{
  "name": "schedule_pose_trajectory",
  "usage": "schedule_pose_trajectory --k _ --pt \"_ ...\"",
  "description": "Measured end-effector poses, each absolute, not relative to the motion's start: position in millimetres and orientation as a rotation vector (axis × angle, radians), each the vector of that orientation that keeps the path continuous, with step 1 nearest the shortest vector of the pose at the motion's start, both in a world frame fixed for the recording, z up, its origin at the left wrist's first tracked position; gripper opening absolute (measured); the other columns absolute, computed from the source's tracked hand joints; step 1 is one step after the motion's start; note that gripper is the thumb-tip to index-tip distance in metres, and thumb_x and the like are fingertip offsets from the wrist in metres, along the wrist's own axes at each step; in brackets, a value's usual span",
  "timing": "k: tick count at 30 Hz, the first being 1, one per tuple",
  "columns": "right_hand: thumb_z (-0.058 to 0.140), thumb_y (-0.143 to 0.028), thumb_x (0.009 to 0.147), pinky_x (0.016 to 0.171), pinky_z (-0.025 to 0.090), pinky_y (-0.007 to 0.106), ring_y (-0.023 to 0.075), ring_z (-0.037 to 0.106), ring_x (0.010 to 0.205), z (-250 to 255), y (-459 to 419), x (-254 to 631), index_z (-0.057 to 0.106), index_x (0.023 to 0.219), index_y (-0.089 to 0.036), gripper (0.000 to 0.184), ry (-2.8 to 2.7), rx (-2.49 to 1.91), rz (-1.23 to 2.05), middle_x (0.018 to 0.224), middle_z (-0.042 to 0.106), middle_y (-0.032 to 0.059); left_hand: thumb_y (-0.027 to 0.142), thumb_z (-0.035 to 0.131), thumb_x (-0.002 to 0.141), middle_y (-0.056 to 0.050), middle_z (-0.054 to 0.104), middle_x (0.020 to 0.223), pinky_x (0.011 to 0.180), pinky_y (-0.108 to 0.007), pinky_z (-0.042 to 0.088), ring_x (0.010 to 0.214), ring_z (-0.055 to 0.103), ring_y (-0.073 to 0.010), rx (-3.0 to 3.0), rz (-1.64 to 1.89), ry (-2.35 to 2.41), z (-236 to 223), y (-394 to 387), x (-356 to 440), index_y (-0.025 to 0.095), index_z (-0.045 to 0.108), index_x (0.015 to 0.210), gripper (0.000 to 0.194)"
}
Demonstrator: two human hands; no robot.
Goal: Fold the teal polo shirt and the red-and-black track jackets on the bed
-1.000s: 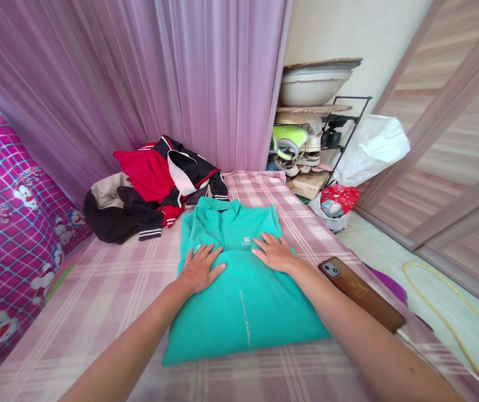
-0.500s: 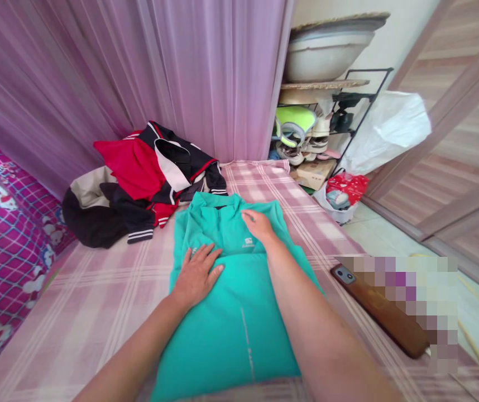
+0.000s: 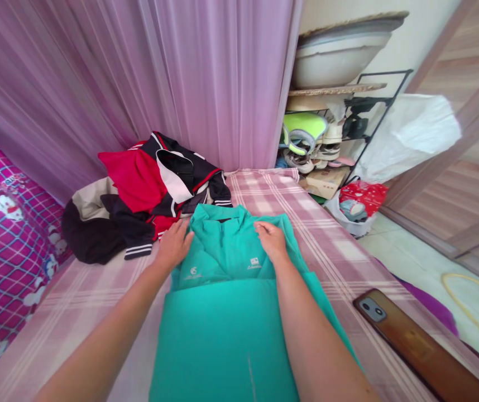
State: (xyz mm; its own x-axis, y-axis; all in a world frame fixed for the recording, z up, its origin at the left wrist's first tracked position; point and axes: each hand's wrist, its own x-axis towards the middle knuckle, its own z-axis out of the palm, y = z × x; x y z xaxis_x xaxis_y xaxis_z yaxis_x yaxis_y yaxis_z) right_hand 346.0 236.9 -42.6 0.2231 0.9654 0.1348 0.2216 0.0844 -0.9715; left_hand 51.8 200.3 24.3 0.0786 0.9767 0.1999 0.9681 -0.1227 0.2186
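A teal jacket (image 3: pixel 223 335) with a stand-up collar and small white chest logos lies on the bed, its lower part folded up over the front. My left hand (image 3: pixel 175 245) is at the garment's left shoulder, beside the collar, with fingers stretched out. On the other side of the collar, my right hand (image 3: pixel 271 240) has its fingers curled together at the right shoulder, seemingly pinching the cloth. The fingertips' exact hold is hard to see.
A heap of dark, red and white clothes (image 3: pixel 139 187) lies beyond my left hand, against the purple curtain (image 3: pixel 223 84). A brown-cased phone (image 3: pixel 415 335) rests near the bed's right edge. Past the bed stands a shoe rack (image 3: pixel 373 128) with basins on top.
My left hand has slid from the jacket's chest up to its left shoulder. My right hand stays at the right shoulder. The view has shifted slightly, bringing more of the phone closer.
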Motion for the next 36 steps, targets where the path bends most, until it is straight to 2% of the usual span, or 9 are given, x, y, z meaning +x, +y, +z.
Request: schedule_pose_trajectory --k 3,8,14,18,22,28,31,33,36 --pt "0.053 -0.039 0.082 0.092 0.055 0.041 0.0238 0.071 0.094 -39.5 235.0 346.3 0.076 0.092 -0.024 0.029 -1.292 -1.402 0.799 0.098 0.078 0.0051 0.04 0.031 0.098 -0.015 0.056 0.145 0.106 -0.039 0.044 0.132 0.053 -0.0266 2.003 0.311 2.136 34.9 235.2 37.9 0.013 0.045 0.146 0.057" --pt "0.051 -0.039 0.083 0.089 0.056 0.041 0.0242 0.072 0.09 -38.8 235.8 347.3 0.076 0.095 -0.023 0.032 -1.313 -1.446 0.788 0.098 0.078 0.0052 0.048 0.048 0.09 -0.006 0.071 0.124 0.092 -0.03 0.05 0.114 0.065 -0.0251 1.995 0.155 2.137 42.7 253.5 32.1 0.024 0.067 0.123 0.045" --pt "0.051 -0.035 0.082 0.09 0.056 0.039 0.0229 0.071 0.091 -40.2 236.0 351.1 0.077 0.095 -0.026 0.03 -1.328 -1.47 0.743 0.095 0.078 0.0026 0.047 0.047 0.09 -0.01 0.072 0.119 0.089 -0.038 0.051 0.111 0.066 -0.0306 1.978 0.045 2.314 32.0 248.7 36.0 0.024 0.066 0.122 0.043" --pt "0.051 -0.035 0.083 0.097 0.052 0.041 0.0244 0.07 0.098 -36.4 234.6 350.2 0.077 0.095 -0.025 0.03 -1.356 -1.503 0.732 0.097 0.078 0.0038 0.039 0.048 0.09 -0.013 0.064 0.133 0.094 -0.04 0.05 0.117 0.062 -0.0305 2.091 0.081 2.318 36.9 239.6 43.9 0.02 0.06 0.13 0.046" --pt "0.05 -0.035 0.083 0.095 0.052 0.041 0.0257 0.07 0.097 -30.4 233.2 348.0 0.076 0.096 -0.023 0.032 -1.31 -1.502 0.694 0.097 0.078 0.0054 0.032 0.046 0.092 -0.011 0.062 0.135 0.103 -0.041 0.045 0.125 0.057 -0.0283 2.442 0.256 2.102 50.7 230.0 73.7 0.02 0.061 0.13 0.042" --pt "0.047 -0.039 0.083 0.094 0.052 0.041 0.0263 0.069 0.098 -28.7 234.0 353.3 0.075 0.098 -0.021 0.036 -1.13 -1.434 0.604 0.103 0.077 0.0081 0.044 0.052 0.092 -0.009 0.068 0.126 0.107 -0.041 0.04 0.122 0.058 -0.0276 2.624 0.275 1.719 55.8 248.9 153.5 0.021 0.067 0.121 0.04" --pt "0.048 -0.042 0.081 0.092 0.052 0.041 0.0261 0.069 0.095 -34.1 238.1 356.9 0.074 0.095 -0.02 0.037 -1.023 -1.404 0.6 0.1 0.077 0.0094 0.046 0.059 0.088 -0.012 0.068 0.127 0.105 -0.046 0.041 0.122 0.057 -0.0318 2.513 0.199 1.755 49.8 267.4 183.2 0.021 0.061 0.13 0.049" --pt "0.048 -0.043 0.079 0.089 0.053 0.042 0.026 0.07 0.093 -38.4 241.7 358.2 0.074 0.093 -0.018 0.038 -0.932 -1.385 0.586 0.097 0.077 0.01 0.039 0.061 0.087 -0.011 0.068 0.129 0.104 -0.045 0.042 0.122 0.058 -0.0314 2.429 0.165 1.769 44.3 277.6 193.8 0.023 0.055 0.137 0.052" --pt "0.05 -0.043 0.077 0.084 0.054 0.041 0.0254 0.07 0.089 -42.6 246.3 358.5 0.074 0.093 -0.017 0.039 -0.805 -1.367 0.591 0.094 0.077 0.0089 0.02 0.057 0.085 -0.007 0.067 0.132 0.1 -0.038 0.045 0.12 0.061 -0.0259 2.357 0.172 1.777 36.4 288.1 199.7 0.027 0.053 0.139 0.054"
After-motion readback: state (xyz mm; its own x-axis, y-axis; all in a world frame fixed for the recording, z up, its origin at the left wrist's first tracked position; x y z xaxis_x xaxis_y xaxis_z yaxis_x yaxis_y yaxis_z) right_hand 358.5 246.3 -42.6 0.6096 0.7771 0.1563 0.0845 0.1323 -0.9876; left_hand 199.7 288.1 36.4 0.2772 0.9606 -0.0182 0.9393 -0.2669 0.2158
